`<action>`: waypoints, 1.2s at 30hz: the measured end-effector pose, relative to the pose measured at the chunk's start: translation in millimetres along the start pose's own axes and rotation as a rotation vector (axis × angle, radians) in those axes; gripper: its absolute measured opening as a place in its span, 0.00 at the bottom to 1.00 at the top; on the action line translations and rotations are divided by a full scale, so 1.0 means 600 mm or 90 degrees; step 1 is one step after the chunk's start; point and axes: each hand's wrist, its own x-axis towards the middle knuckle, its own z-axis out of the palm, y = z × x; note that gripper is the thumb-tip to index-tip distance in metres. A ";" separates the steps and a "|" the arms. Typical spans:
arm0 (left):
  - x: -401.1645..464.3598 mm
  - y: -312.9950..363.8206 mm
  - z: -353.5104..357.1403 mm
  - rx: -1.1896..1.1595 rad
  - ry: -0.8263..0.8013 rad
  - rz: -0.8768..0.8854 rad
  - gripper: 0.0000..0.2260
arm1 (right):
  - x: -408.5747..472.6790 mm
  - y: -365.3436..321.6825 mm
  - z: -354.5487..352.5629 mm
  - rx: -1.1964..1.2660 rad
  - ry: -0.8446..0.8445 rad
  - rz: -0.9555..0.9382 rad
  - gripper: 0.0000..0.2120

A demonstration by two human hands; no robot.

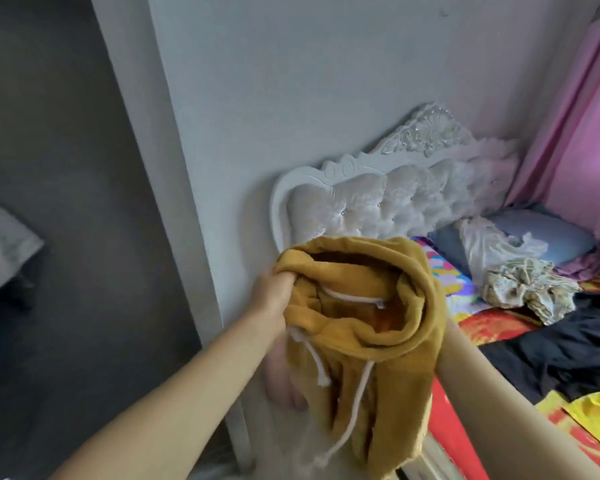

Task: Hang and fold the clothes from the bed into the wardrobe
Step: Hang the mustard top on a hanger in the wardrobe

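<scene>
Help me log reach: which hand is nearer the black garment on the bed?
Right. The black garment lies just right of the right forearm, whose hand is hidden under the mustard hoodie; the left hand grips the hoodie's far-left edge.

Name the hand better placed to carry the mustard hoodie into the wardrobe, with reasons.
Left, probably. The left hand visibly grips the mustard hoodie at its hood edge and is on the side away from the bed. The right hand is hidden behind the cloth.

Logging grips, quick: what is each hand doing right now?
Left hand: grips the hoodie.
Right hand: hidden behind the hoodie, cannot be told.
</scene>
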 end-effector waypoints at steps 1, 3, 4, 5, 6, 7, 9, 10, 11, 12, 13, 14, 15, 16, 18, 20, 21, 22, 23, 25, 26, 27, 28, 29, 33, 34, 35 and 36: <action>-0.019 0.015 -0.012 0.033 -0.001 0.037 0.06 | -0.008 -0.011 0.010 0.042 -0.013 -0.009 0.10; -0.050 0.021 -0.034 0.077 0.020 0.074 0.05 | -0.041 -0.049 0.039 0.050 0.004 -0.094 0.07; -0.065 0.020 -0.047 0.086 0.049 0.079 0.05 | -0.061 -0.061 0.054 -0.021 0.006 -0.169 0.09; -0.078 0.016 -0.059 0.086 0.076 0.078 0.05 | -0.089 -0.065 0.070 -0.091 -0.052 -0.239 0.11; -0.086 0.009 -0.072 0.090 0.105 0.071 0.06 | -0.121 -0.053 0.090 -0.177 -0.144 -0.312 0.11; -0.094 0.004 -0.082 0.087 0.123 0.055 0.06 | -0.149 -0.033 0.106 -0.303 -0.255 -0.369 0.09; -0.117 0.005 -0.110 0.097 0.163 0.038 0.06 | -0.182 0.019 0.151 -0.655 -0.418 -0.409 0.13; -0.132 0.009 -0.125 0.097 0.184 0.042 0.06 | -0.190 0.055 0.170 -0.807 -0.483 -0.396 0.24; -0.151 0.013 -0.142 0.091 0.202 0.047 0.06 | -0.199 0.093 0.185 -0.910 -0.526 -0.351 0.31; -0.169 0.017 -0.162 0.085 0.220 0.057 0.07 | -0.210 0.127 0.195 -0.970 -0.545 -0.313 0.31; -0.183 0.022 -0.186 0.087 0.239 0.060 0.07 | -0.221 0.154 0.205 -1.010 -0.549 -0.301 0.29; -0.196 0.025 -0.213 0.097 0.253 0.061 0.06 | -0.229 0.173 0.214 -1.031 -0.544 -0.311 0.25; -0.212 0.031 -0.241 0.112 0.268 0.061 0.06 | -0.236 0.185 0.226 -1.021 -0.541 -0.341 0.20; -0.224 0.035 -0.270 0.123 0.280 0.061 0.06 | -0.242 0.193 0.242 -0.990 -0.537 -0.358 0.16; -0.245 0.044 -0.324 0.142 0.301 0.066 0.07 | -0.264 0.192 0.280 -0.866 -0.535 -0.381 0.11; -0.263 0.056 -0.382 0.175 0.327 0.096 0.07 | -0.286 0.180 0.325 -0.754 -0.519 -0.386 0.12; -0.272 0.064 -0.413 0.225 0.350 0.120 0.06 | -0.293 0.170 0.350 -0.698 -0.500 -0.376 0.13; -0.279 0.069 -0.448 0.314 0.376 0.144 0.05 | -0.302 0.159 0.373 -0.639 -0.479 -0.351 0.14; -0.286 0.072 -0.487 0.432 0.406 0.151 0.04 | -0.308 0.148 0.397 -0.578 -0.456 -0.321 0.14; -0.293 0.070 -0.564 0.675 0.464 0.127 0.04 | -0.328 0.120 0.448 -0.481 -0.432 -0.258 0.13; -0.292 0.070 -0.598 0.757 0.479 0.112 0.04 | -0.342 0.106 0.474 -0.454 -0.430 -0.241 0.13; -0.285 0.070 -0.627 0.810 0.479 0.092 0.03 | -0.354 0.097 0.502 -0.442 -0.434 -0.239 0.13; -0.277 0.073 -0.650 0.844 0.468 0.079 0.03 | -0.368 0.090 0.529 -0.442 -0.442 -0.246 0.13; -0.264 0.075 -0.670 0.857 0.448 0.071 0.04 | -0.383 0.087 0.556 -0.441 -0.458 -0.254 0.13; -0.201 0.080 -0.711 0.719 0.271 0.096 0.26 | -0.430 0.091 0.644 -0.418 -0.502 -0.310 0.10; -0.180 0.078 -0.711 0.636 0.204 0.112 0.36 | -0.436 0.096 0.662 -0.417 -0.504 -0.331 0.10; -0.160 0.075 -0.704 0.578 0.148 0.129 0.44 | -0.441 0.100 0.678 -0.413 -0.503 -0.348 0.12; -0.139 0.071 -0.694 0.561 0.112 0.141 0.49 | -0.444 0.103 0.693 -0.409 -0.499 -0.360 0.13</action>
